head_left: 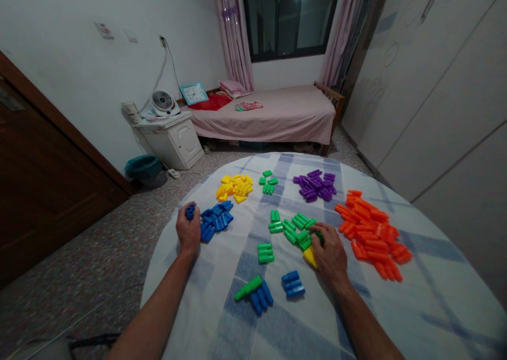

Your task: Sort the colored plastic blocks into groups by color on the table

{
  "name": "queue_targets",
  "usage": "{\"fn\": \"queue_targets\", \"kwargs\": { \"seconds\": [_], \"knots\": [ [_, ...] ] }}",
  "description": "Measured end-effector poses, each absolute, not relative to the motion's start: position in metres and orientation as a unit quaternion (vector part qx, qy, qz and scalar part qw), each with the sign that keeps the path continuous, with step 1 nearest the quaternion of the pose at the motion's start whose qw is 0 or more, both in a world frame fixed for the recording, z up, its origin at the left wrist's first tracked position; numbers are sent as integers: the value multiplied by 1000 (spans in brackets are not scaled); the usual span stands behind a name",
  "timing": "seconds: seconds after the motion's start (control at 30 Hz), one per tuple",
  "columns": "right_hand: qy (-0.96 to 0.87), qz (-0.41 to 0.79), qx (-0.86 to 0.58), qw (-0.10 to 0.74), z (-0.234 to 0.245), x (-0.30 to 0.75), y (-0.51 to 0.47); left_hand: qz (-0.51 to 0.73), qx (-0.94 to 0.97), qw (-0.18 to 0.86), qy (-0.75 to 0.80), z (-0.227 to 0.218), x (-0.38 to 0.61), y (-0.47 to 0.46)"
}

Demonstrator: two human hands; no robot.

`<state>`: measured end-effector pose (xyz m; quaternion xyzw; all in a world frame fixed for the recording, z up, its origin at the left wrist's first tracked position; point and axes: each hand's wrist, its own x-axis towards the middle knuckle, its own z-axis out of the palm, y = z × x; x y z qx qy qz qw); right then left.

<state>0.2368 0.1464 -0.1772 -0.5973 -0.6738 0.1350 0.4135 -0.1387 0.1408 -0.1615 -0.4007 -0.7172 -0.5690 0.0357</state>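
My left hand (188, 230) is closed on a blue plastic piece (190, 210) at the left end of the blue pile (216, 220). My right hand (330, 252) rests on the cloth with fingers curled round a green piece (318, 236), beside a yellow piece (310, 256) and the green pile (298, 228). Small green groups (265, 253) (274, 221) lie between my hands. Near me lie a long green piece with blue pieces (255, 292) and a small blue group (293, 284).
The round table (415, 307) wears a blue-checked cloth. On it are yellow (234, 186), purple (316, 185) and orange (370, 230) piles and a small green group (268, 183). Beyond stand a bed (277, 114), a white cabinet with a fan (170, 133), a teal basin (142, 166) and wardrobes (435, 85).
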Motion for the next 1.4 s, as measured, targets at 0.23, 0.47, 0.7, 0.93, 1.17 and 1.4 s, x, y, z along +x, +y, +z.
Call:
{"fn": "queue_targets", "kwargs": {
  "seconds": [0.23,0.47,0.7,0.93,1.17,1.4],
  "knots": [
    [-673,139,-598,413,-177,236,146,-430,-533,60,-726,-160,-129,145],
    [-671,138,-598,415,-175,236,145,-386,-619,145,-668,-133,-95,128],
    [-671,135,-600,414,-176,236,146,-75,-902,-143,-401,-77,-16,66],
    [-670,139,-599,415,-174,235,145,33,-907,-154,-391,-90,-6,59],
    [-671,140,-599,415,-174,235,146,-73,-887,-154,-429,-101,2,69],
    [-673,134,-595,419,-175,236,146,-145,-875,-197,-418,-113,38,68]
  ]
}}
